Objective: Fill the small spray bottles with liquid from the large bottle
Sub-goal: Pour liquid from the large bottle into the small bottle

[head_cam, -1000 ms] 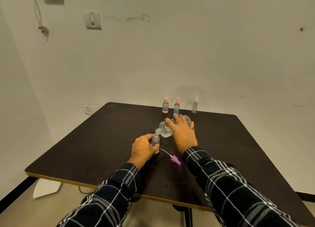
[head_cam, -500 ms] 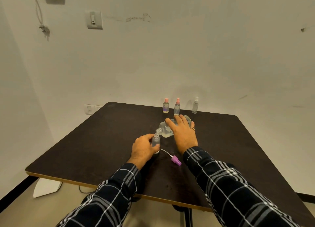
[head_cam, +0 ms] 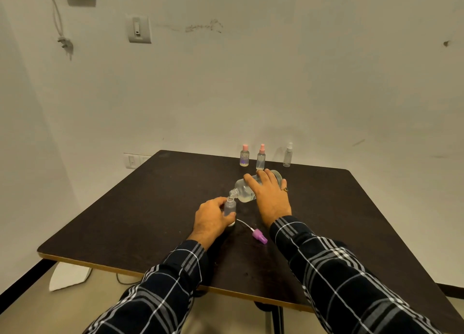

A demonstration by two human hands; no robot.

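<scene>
Our left hand (head_cam: 210, 217) grips the small, open-necked, translucent spray bottle (head_cam: 229, 207) upright on the worktop (head_cam: 150, 208); our right hand (head_cam: 270, 195) clasps the clear large bottle (head_cam: 244, 189), tipped mouth-down over it.

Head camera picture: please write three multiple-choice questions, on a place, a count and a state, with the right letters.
1. Where is the purple spray cap? A. on the table B. on the floor C. on a bottle
2. How many small bottles stand at the far edge? A. two B. three C. five
3. How is the large bottle? A. upright B. tilted over the open bottle C. capped
1 A: it lies loose there. 2 B: three stand in a row. 3 B: the right hand tips it; the left hand holds the open bottle.
</scene>
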